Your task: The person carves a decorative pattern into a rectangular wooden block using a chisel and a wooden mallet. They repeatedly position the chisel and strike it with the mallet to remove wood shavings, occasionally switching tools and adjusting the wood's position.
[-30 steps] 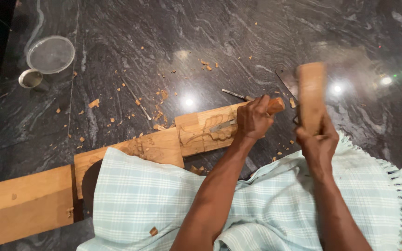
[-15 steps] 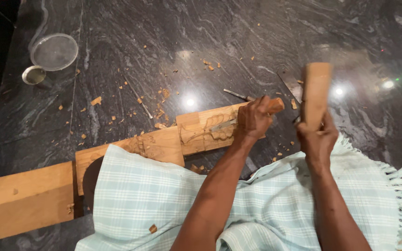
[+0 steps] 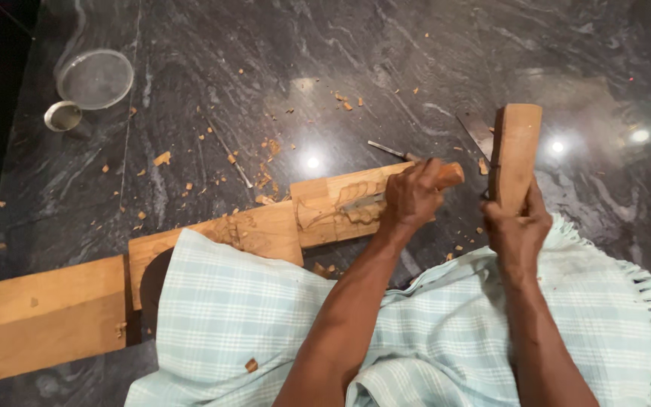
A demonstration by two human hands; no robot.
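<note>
Head view showed the left hand (image 3: 414,197) clenched around the wooden handle of a chisel (image 3: 386,197), knuckles up, the forearm running down and left toward the bottom edge; the handle's rounded end stuck out past the fingers to the right, and the metal blade pointed left, its tip resting on the carved wooden plank (image 3: 325,211) where a leafy relief pattern was cut into the pale wood; the right hand (image 3: 516,226) gripped the lower end of a wooden mallet (image 3: 514,154), a flat rectangular block held nearly upright, just beside and to the right of the chisel handle but apart from it; the right forearm ran straight down to the lower edge of the frame; both arms crossed a light blue checked cloth (image 3: 265,324) with a fringed edge, which covered the person's lap and lay over part of the plank; the plank stretched from the lower left up toward the middle, lying on a dark polished stone floor (image 3: 431,60) with grey veining and bright light reflections; wood chips (image 3: 265,147) were scattered over the floor above the plank; a spare metal tool (image 3: 389,150) lay near the mallet; a clear round lid (image 3: 95,78) and a small metal cup (image 3: 63,116) sat well apart at the upper left.
</note>
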